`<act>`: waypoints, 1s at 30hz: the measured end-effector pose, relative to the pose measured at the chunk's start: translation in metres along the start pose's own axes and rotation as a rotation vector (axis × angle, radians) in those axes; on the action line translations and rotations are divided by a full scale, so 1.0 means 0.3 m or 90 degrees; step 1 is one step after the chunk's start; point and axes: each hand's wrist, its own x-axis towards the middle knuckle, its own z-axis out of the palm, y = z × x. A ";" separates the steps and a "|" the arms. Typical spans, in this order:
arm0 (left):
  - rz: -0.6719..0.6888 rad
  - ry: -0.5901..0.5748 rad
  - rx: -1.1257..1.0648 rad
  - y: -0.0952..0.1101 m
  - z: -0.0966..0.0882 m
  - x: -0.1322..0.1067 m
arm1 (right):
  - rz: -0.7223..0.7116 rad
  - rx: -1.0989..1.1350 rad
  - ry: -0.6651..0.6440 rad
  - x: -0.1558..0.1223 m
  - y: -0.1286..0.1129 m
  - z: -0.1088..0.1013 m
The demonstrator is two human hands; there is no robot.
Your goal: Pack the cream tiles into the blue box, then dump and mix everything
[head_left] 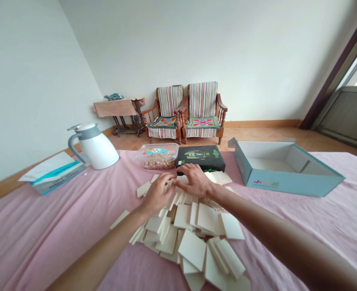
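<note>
A loose heap of thin cream-coloured square tiles (192, 249) lies spread on the pink cloth in front of me. At the far part of the heap, my left hand (158, 195) curves its fingers over some tiles from the left. My right hand (194, 180) meets it from the right, fingers bent down onto the same tiles. The two hands' fingertips nearly touch. Both hands look closed around tiles, though the fingers hide most of what is between them. Closer to me, tiles overlap at different angles, some leaning and some flat.
Behind the heap stand a clear plastic box of small brown pieces (159, 161) and a black box (201, 158). To the right is an open light-blue box (290, 182). A white jug (98, 149) and a blue-and-white carton (57, 176) stand left on the pink cloth (84, 226).
</note>
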 end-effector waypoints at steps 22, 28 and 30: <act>0.118 -0.214 0.145 0.141 0.073 -0.056 | -0.043 -0.009 -0.168 -0.286 0.121 -0.141; 0.092 -0.171 0.243 0.051 0.060 -0.026 | 0.055 -0.009 -0.146 -0.408 0.172 -0.159; 0.072 -0.146 0.275 -0.010 0.039 -0.028 | 0.082 -0.020 -0.160 -0.439 0.186 -0.162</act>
